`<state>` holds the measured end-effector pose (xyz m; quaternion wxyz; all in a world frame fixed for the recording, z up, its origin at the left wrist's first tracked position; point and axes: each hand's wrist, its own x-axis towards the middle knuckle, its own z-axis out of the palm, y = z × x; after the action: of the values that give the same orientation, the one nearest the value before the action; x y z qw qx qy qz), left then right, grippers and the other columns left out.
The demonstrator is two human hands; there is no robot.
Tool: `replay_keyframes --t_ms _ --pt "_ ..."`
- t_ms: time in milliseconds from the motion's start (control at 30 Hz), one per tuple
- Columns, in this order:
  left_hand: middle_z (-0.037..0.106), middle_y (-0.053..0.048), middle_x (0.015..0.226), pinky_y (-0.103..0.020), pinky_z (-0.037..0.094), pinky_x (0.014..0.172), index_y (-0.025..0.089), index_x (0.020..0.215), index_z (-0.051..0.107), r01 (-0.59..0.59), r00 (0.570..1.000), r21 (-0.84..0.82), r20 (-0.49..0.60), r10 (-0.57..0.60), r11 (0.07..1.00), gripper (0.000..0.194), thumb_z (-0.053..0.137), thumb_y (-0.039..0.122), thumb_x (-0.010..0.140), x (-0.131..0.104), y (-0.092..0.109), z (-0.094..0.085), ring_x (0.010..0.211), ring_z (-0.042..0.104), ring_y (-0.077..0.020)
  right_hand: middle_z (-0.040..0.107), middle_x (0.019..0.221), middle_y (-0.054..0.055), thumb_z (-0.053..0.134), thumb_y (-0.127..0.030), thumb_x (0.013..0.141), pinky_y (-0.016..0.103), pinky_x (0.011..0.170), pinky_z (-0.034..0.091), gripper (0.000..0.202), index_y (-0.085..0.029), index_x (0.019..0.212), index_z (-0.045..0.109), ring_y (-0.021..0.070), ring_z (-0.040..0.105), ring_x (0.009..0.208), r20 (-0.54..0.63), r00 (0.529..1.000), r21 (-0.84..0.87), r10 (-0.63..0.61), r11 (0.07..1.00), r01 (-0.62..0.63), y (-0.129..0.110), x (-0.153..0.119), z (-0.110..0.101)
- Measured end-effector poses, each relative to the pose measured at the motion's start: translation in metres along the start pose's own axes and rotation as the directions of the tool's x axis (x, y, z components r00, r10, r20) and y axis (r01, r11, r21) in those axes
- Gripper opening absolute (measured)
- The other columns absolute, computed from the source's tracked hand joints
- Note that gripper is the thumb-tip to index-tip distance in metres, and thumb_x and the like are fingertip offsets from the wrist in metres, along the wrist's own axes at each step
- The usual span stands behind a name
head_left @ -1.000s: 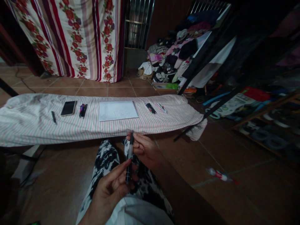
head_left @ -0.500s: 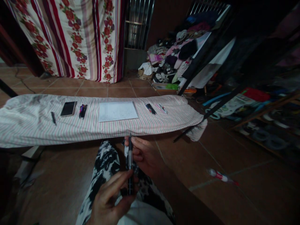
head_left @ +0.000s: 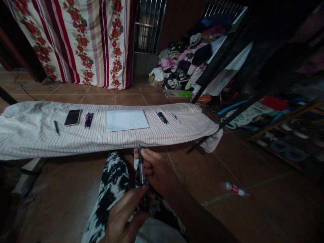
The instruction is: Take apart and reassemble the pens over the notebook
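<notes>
A pen (head_left: 141, 167) with a clear barrel and dark grip is held above my lap, its tip pointing away from me. My right hand (head_left: 155, 167) pinches it near the tip. At the pen's rear end, my left hand (head_left: 124, 212) has its thumb and fingers closed around the dark back part, which is dim and partly hidden. Beyond the hands, a spiral notebook (head_left: 127, 120) lies on a striped cloth (head_left: 83, 141) covering a long, narrow surface.
Left of the notebook lie a phone (head_left: 73, 117), a bundle of pens (head_left: 88, 120) and a single pen (head_left: 56, 127). To its right are dark pens (head_left: 162, 117) and lighter pens (head_left: 174, 117). A plastic bottle (head_left: 238, 190) rests on the tiled floor; clothes (head_left: 187, 60) are heaped behind.
The pen has tilted, its tip shifting slightly left and its rear end slightly right. My left hand has moved a little to the right with it. Both hands keep hold.
</notes>
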<state>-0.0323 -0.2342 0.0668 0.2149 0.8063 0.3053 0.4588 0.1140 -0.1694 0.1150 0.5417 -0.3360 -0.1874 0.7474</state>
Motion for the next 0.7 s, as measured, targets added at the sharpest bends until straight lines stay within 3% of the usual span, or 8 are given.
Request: replay_keyframes --t_ms 167,500,700 --pt "0.071 -0.007 0.104 -0.015 0.052 0.08 0.021 0.127 0.052 -0.024 1.0 0.041 -0.018 0.025 0.999 0.046 0.061 0.03 0.083 0.003 0.0 -0.001 0.092 0.068 -0.0142 0.053 0.069 0.0 0.077 -0.027 0.064 0.009 0.035 0.018 0.027 -0.008 0.081 0.068 -0.0012 0.023 0.046 -0.01 1.0 -0.01 0.01 1.0 -0.01 0.002 0.0 0.0" --pt "0.075 -0.004 0.086 -0.011 0.052 0.072 0.021 0.105 0.065 -0.039 0.987 0.125 -0.153 0.058 0.991 0.032 0.059 0.042 0.082 0.014 0.007 -0.003 0.076 0.071 -0.0112 0.056 0.073 0.002 0.077 -0.028 0.064 0.009 0.037 0.019 0.028 -0.009 0.082 0.068 -0.0003 0.023 0.048 -0.02 1.0 -0.014 -0.003 1.0 0.003 0.002 -0.002 -0.002" --pt "0.075 -0.003 0.091 -0.014 0.054 0.073 0.024 0.114 0.063 0.011 0.994 0.203 -0.111 0.012 0.979 0.039 0.059 0.045 0.081 0.003 0.004 -0.002 0.078 0.071 -0.0129 0.057 0.072 0.002 0.075 -0.028 0.066 0.011 0.037 0.019 0.025 -0.01 0.082 0.068 0.0011 0.023 0.048 -0.011 1.0 -0.042 -0.017 0.999 0.016 0.0 -0.003 -0.003"
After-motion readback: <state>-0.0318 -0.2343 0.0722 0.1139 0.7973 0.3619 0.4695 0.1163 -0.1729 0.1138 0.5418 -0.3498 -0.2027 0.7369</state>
